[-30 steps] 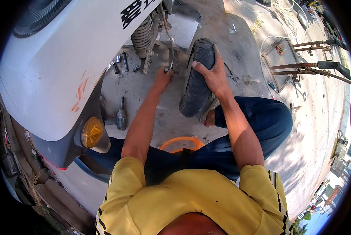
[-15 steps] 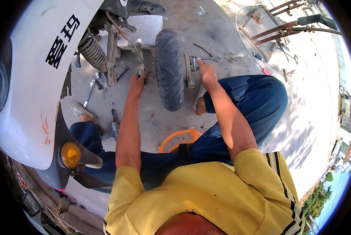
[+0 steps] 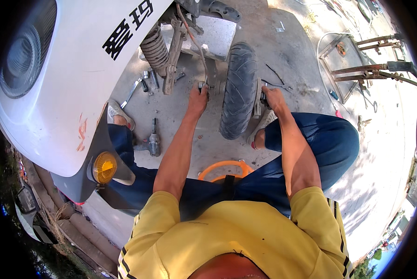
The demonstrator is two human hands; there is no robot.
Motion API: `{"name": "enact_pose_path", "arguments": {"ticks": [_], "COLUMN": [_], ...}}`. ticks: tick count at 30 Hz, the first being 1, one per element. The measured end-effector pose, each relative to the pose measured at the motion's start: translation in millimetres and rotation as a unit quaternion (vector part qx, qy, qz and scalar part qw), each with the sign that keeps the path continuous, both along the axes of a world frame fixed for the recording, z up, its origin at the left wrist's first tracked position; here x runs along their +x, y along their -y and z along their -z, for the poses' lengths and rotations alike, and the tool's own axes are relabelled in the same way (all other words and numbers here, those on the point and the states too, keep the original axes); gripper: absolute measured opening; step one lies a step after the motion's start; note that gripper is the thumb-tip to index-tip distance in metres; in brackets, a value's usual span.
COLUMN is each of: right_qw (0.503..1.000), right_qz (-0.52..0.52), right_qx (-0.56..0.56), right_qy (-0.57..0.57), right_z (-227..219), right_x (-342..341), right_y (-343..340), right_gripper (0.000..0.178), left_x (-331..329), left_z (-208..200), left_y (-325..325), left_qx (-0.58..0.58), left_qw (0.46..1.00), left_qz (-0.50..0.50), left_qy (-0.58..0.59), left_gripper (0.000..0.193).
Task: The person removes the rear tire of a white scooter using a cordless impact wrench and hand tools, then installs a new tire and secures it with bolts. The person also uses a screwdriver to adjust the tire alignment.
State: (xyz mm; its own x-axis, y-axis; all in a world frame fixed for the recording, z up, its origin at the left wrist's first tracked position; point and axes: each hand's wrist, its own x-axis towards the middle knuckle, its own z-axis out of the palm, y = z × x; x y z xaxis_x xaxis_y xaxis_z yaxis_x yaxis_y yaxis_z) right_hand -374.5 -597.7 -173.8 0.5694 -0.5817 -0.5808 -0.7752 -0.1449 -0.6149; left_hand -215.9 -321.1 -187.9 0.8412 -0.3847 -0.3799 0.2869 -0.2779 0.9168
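Observation:
In front of me a black-tyred scooter wheel stands upright on the ground, off the scooter. My left hand is closed on the axle end at the wheel's left side, where a thin brown cable comes down to it. On the opposite side, my right hand closes round the other axle end, beside a flat metal plate. The fingertips of both hands are partly hidden. Left of the wheel hang a rusty coil spring shock absorber and a bare metal arm.
The white scooter body fills the left, with an amber reflector. An impact wrench, a spanner and sockets lie left of my hands. An orange stool frame is between my legs; a rusty metal frame lies at right.
The view has swung left, so the wheel and scooter sit further right in the picture. My right hand's fingers have curled in round the axle end; the left keeps its hold.

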Motion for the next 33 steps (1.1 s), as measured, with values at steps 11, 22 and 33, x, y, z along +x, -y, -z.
{"name": "enact_pose_path", "arguments": {"ticks": [11,22,33], "right_qw": [0.999,0.993,0.972], "right_qz": [-0.037,0.008,-0.044], "right_qx": [-0.034,0.023,0.030], "right_qy": [0.015,0.120,0.227], "right_z": [-67.4,-161.5,-125.7], "right_x": [-16.5,-38.7,-27.2], "right_y": [-64.4,-56.0,-65.3], "right_gripper": [0.070,0.055,0.055], "left_x": [-15.6,-32.1,-20.5], "left_z": [-79.1,-175.3,-185.7], "left_y": [-66.4,-74.1,-107.8], "left_qx": [0.024,0.005,0.039], "left_qw": [0.998,0.997,0.994], "left_qz": [0.003,0.040,0.044], "left_qy": [-0.065,-0.058,0.095], "left_gripper": [0.020,0.024,0.026]}}
